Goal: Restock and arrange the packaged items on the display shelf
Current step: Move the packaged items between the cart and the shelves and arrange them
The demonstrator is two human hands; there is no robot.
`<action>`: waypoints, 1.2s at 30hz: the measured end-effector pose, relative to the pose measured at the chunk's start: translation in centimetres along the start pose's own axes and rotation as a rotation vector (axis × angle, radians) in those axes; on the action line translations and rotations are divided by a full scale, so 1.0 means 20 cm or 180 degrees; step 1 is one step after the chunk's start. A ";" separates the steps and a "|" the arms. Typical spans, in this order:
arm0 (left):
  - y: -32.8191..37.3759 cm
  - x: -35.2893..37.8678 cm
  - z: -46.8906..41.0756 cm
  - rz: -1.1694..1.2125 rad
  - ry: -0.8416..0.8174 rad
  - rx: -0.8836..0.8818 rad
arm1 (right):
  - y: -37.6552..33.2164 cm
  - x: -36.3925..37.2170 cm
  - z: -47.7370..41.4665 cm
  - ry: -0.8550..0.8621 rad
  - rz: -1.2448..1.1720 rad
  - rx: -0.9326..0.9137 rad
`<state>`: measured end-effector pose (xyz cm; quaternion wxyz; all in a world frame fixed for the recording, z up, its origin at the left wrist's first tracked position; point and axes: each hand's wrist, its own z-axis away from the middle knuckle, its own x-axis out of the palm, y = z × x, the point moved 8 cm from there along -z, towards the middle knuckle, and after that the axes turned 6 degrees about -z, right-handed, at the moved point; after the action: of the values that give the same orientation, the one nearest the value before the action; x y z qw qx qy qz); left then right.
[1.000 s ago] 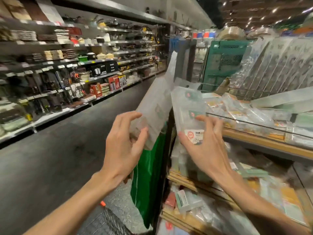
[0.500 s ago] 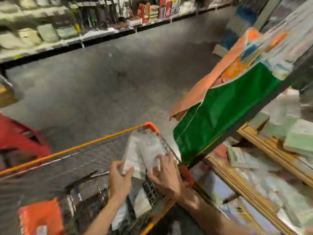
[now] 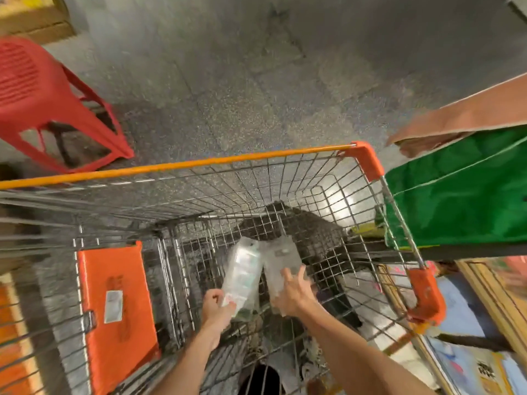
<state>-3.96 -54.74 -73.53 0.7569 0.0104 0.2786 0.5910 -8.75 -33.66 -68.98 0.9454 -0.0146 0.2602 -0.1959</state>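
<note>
Packets: two clear packaged items, the left packet [image 3: 242,276] and the right packet [image 3: 281,256], held upright, edges touching, low inside the wire cart [image 3: 199,164].
Left hand [image 3: 216,307]: fingers [image 3: 228,305] curled and clamped round the bottom end of the left packet.
Right hand [image 3: 293,293]: fingers [image 3: 286,276] spread apart, laid against the lower part of the right packet; thumb hidden, so could not tell whether pinched or only pressed.
Cart walls: mesh on every side of the fingers, orange rim well beyond the fingertips, orange seat flap [image 3: 117,303] left of the left fingers.
Display shelf [image 3: 490,297]: wooden edge well right of the right fingers, outside the cart; goods on it too blurred to name.
Surroundings: green bag [image 3: 462,189] right of and beyond the fingers; red stool [image 3: 42,104] far left, past the rim.
Progress: judged an early part of one restocking round; packets in hand, not yet shelved.
Left to do: lifting clear of the cart, carrying right to the shelf, setting down, squaring up.
</note>
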 end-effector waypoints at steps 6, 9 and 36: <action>-0.04 0.02 -0.06 -0.0608 -0.0121 -0.0069 | 0.03 0.11 -0.04 -0.0325 -0.0331 0.0229; 0.11 -0.02 0.00 -0.0901 -0.0273 0.0180 | 0.01 -0.06 0.04 0.0240 -0.0364 0.0197; 1.92 1.12 3.65 -0.1655 -0.0839 0.7203 | 1.98 -1.34 3.03 0.4796 -0.1815 0.1184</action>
<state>-3.11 -0.09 -7.79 0.4371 0.6828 0.5593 -0.1729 14.60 8.47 -8.70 0.4186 0.2120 0.7739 -0.4253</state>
